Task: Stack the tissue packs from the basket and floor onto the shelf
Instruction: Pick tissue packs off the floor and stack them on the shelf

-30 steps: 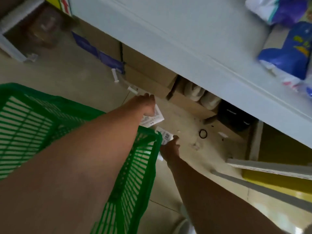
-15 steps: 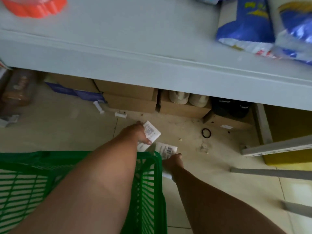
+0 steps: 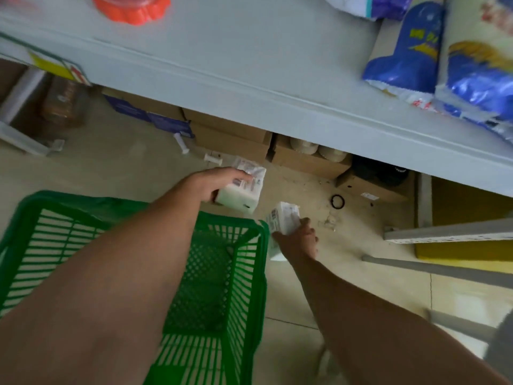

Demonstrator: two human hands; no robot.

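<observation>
Head view: the left grip [image 3: 222,182] clasps a tissue pack [image 3: 242,191] just beyond its fingers, over the far rim of the green basket [image 3: 262,273]. The right grip [image 3: 298,240] clutches a second pack [image 3: 284,218] low near the floor [image 3: 347,245]. The shelf [image 3: 249,59] lies ahead of and above both grips, and the left is nearer to it.

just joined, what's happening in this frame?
A person reaches down beside a green basket below a grey shelf. The left hand grips one white tissue pack just past the basket's far rim; the right hand grips a second tissue pack low by the basket's corner. Neither pack is on the shelf yet.
</observation>
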